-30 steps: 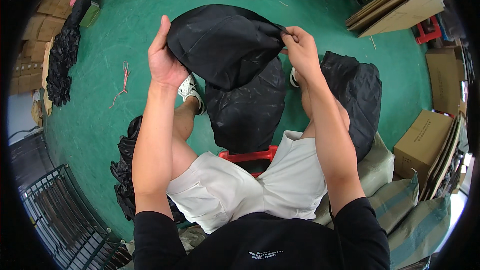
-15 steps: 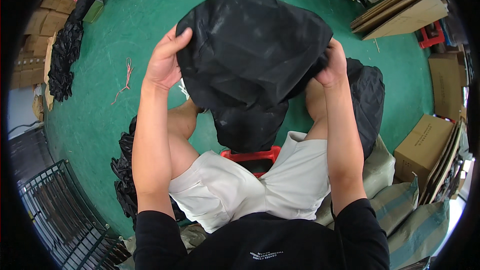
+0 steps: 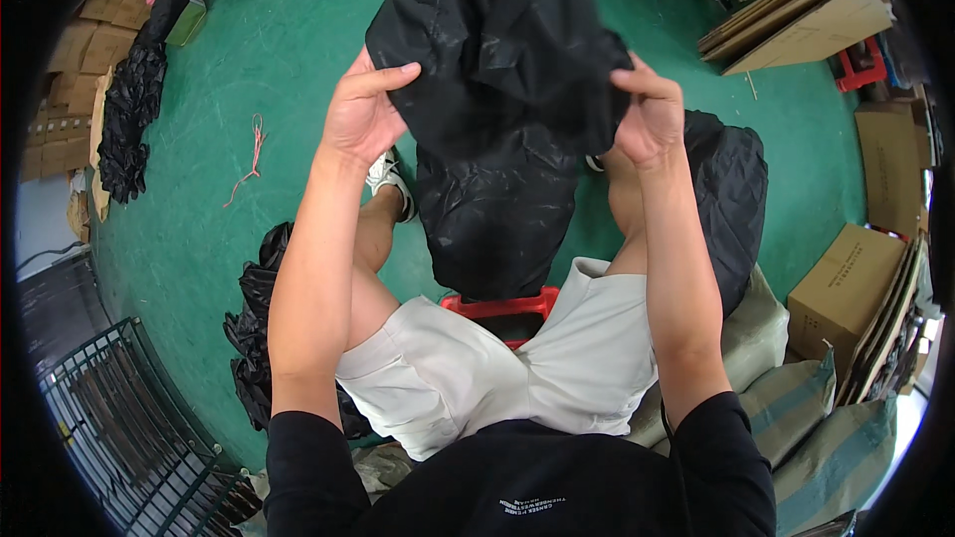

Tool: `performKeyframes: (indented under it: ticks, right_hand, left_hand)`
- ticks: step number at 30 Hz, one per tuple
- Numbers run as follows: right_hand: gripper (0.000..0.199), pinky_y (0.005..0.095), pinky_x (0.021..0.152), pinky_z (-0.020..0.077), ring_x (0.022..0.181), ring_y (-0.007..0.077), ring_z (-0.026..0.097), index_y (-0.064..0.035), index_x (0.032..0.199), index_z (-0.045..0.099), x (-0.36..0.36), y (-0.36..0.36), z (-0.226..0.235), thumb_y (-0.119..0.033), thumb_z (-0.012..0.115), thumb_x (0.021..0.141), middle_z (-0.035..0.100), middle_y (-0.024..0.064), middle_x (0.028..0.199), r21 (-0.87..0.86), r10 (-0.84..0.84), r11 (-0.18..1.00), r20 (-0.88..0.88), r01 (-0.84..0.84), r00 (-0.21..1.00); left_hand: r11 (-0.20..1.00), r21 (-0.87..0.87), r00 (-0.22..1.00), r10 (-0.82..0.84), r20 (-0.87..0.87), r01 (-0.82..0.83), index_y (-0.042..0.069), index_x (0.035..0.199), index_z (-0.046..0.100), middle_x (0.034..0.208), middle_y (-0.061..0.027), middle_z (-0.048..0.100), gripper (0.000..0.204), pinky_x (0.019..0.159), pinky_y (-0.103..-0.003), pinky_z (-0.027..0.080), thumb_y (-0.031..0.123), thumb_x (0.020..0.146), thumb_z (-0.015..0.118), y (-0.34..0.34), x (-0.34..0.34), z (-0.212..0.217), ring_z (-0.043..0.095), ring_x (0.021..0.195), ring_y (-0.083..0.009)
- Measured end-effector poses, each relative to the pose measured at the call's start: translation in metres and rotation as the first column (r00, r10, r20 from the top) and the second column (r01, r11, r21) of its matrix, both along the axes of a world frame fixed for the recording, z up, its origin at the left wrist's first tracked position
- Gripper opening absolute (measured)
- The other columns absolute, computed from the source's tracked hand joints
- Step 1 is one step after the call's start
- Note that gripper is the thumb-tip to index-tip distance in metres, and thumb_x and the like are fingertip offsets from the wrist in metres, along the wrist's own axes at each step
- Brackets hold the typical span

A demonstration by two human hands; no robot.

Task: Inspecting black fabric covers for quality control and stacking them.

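Observation:
Out in front of me, a rounded black fabric cover (image 3: 497,55) is stretched between both hands. My left hand (image 3: 368,109) is closed on its left edge, thumb on top and fingers beneath. On the opposite edge my right hand (image 3: 647,111) pinches the cloth with the thumb over it; some of its fingers are hidden. Below the cover, between my legs, hangs or lies another piece of black fabric (image 3: 497,224), reaching down to a red plastic stool (image 3: 502,306). How the two black pieces relate is hidden where they overlap.
Black fabric heaps lie by my right leg (image 3: 726,199) and left thigh (image 3: 261,328). A pink cord (image 3: 255,159) is on the green floor. Cardboard boxes (image 3: 846,278) and woven sacks (image 3: 836,457) stand at right, flattened cartons (image 3: 796,20) far right, a metal rack (image 3: 129,428) lower left.
The black cover has moved slightly away from me and looks narrower, with my hands closer together. More of the fabric below and my left shoe now show.

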State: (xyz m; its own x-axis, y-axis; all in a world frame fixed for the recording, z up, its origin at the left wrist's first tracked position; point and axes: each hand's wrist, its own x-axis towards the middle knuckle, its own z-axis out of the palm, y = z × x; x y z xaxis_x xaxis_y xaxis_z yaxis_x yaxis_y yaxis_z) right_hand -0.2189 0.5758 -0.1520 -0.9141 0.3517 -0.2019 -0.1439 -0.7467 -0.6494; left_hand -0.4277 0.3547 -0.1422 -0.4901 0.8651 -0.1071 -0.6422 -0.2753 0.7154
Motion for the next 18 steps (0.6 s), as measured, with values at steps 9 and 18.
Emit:
performKeyframes:
  ticks: [9,18]
  right_hand:
    - [0.049,0.0384,0.105,0.0437,0.119,0.0266,0.058,0.0022,0.141,0.041,0.009,0.005,0.006,-0.005,0.045,0.092,0.056,0.0171,0.133,-0.133,-0.110,0.987,-0.133,0.093,0.985]
    - [0.050,0.0348,0.094,0.0521,0.107,0.0225,0.063,0.0023,0.139,0.044,0.011,-0.004,-0.009,0.007,0.042,0.088,0.061,0.0137,0.124,0.089,0.071,0.990,0.364,-0.110,0.929]
  left_hand:
    - [0.993,0.100,0.993,-0.072,0.096,0.062,-0.002,0.140,0.039,0.136,-0.0201,0.052,0.045,0.105,-0.047,0.044,0.006,0.095,0.045,-0.026,-0.019,0.002,0.055,0.122,-0.0320]
    - [0.987,-0.059,0.965,-0.130,0.226,0.147,0.002,0.135,0.046,0.123,-0.0154,0.062,0.043,0.098,-0.043,0.051,0.010,0.094,0.054,-0.033,-0.010,-0.010,0.062,0.113,-0.0275]
